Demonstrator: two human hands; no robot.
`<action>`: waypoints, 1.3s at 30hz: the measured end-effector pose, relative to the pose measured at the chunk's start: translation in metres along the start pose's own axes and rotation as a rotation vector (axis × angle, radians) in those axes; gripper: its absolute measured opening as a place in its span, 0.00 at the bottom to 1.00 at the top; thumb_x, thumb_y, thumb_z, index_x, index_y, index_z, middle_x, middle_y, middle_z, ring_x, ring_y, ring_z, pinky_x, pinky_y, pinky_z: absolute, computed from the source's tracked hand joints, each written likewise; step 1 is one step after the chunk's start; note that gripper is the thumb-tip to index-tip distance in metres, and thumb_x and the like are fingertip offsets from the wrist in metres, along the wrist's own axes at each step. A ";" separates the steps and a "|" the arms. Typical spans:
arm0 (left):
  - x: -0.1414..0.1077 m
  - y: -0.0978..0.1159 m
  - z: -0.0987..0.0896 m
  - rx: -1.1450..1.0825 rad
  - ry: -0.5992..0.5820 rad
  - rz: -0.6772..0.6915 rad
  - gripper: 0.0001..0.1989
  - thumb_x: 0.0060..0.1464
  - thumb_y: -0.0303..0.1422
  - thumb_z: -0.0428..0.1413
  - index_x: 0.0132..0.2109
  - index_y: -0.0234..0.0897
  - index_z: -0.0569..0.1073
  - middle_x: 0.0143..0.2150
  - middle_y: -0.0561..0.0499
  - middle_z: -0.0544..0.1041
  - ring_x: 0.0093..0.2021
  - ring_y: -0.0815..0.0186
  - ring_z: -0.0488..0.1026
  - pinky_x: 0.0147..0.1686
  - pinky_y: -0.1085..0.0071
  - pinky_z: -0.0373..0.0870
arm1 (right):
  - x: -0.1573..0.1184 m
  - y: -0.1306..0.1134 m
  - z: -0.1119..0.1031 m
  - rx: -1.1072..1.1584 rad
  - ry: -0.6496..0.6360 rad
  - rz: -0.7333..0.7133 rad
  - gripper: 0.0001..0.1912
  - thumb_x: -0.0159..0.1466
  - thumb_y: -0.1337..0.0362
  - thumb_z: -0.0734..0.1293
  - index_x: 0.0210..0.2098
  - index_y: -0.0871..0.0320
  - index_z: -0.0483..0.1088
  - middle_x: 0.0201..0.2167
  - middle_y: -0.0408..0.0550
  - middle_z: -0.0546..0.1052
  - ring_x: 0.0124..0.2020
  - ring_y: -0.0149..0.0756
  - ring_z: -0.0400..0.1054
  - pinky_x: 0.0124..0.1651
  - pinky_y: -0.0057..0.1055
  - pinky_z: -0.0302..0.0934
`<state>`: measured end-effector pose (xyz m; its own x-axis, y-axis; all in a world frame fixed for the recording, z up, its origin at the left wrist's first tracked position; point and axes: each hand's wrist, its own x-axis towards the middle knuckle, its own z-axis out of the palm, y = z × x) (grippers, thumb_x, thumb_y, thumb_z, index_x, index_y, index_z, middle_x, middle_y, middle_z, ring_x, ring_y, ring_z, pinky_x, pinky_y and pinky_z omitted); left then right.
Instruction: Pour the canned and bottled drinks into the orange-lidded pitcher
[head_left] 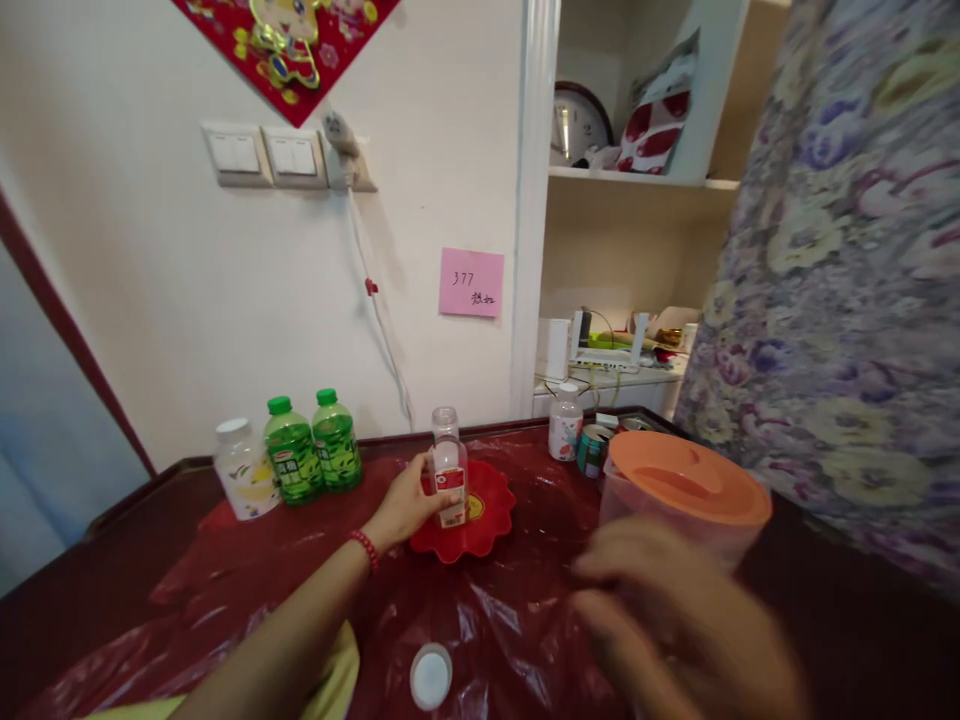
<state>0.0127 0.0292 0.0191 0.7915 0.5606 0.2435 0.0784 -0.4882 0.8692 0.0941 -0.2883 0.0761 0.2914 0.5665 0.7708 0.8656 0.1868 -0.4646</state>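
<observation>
My left hand (409, 502), with a red bead bracelet at the wrist, grips a clear bottle (450, 482) with a red and white label. The bottle is upright and uncapped, over a red scalloped plate (491, 515); whether it touches the plate I cannot tell. Just behind it stands another clear open-necked bottle (444, 420), partly hidden. A white cap (431, 678) lies on the table near the front edge of the view. My right hand (675, 620) is smeared by motion in front of the orange-lidded container (690, 475), its fingers unclear.
Two green bottles (292, 450) and a white-capped bottle (246, 470) stand at the left. At the back right are another white-capped bottle (565, 425) and a can (592, 450). Red plastic sheeting (277, 560) covers the table; a yellow cloth (341, 670) lies below my left arm.
</observation>
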 end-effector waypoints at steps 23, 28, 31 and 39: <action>-0.006 -0.018 0.006 0.052 0.066 0.019 0.28 0.44 0.36 0.67 0.53 0.38 0.70 0.52 0.45 0.77 0.50 0.56 0.75 0.52 0.64 0.69 | 0.044 -0.005 0.122 0.084 -0.595 0.115 0.26 0.55 0.72 0.65 0.53 0.53 0.72 0.45 0.50 0.69 0.44 0.39 0.69 0.47 0.33 0.65; -0.008 -0.020 0.007 0.055 0.089 0.027 0.29 0.45 0.39 0.68 0.54 0.39 0.70 0.52 0.46 0.78 0.50 0.55 0.74 0.50 0.65 0.69 | 0.099 0.020 0.110 0.317 -0.069 0.285 0.16 0.59 0.63 0.69 0.46 0.54 0.69 0.40 0.47 0.74 0.40 0.39 0.70 0.42 0.33 0.65; -0.011 -0.017 0.007 0.044 0.106 0.027 0.29 0.44 0.36 0.68 0.53 0.40 0.70 0.53 0.47 0.78 0.51 0.55 0.74 0.51 0.66 0.68 | 0.127 0.039 0.119 0.442 0.139 0.377 0.22 0.54 0.54 0.75 0.43 0.55 0.68 0.37 0.46 0.75 0.36 0.39 0.70 0.38 0.33 0.65; -0.014 -0.010 0.005 0.048 0.109 -0.035 0.29 0.43 0.36 0.67 0.53 0.41 0.71 0.53 0.47 0.78 0.51 0.54 0.75 0.49 0.67 0.69 | 0.150 0.071 0.163 0.532 0.199 0.434 0.25 0.46 0.49 0.79 0.32 0.56 0.67 0.42 0.55 0.79 0.38 0.44 0.75 0.39 0.38 0.70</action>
<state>0.0039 0.0225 0.0047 0.7175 0.6459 0.2607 0.1361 -0.4970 0.8570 0.1326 -0.0593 0.0877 0.6774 0.5309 0.5092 0.3530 0.3727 -0.8582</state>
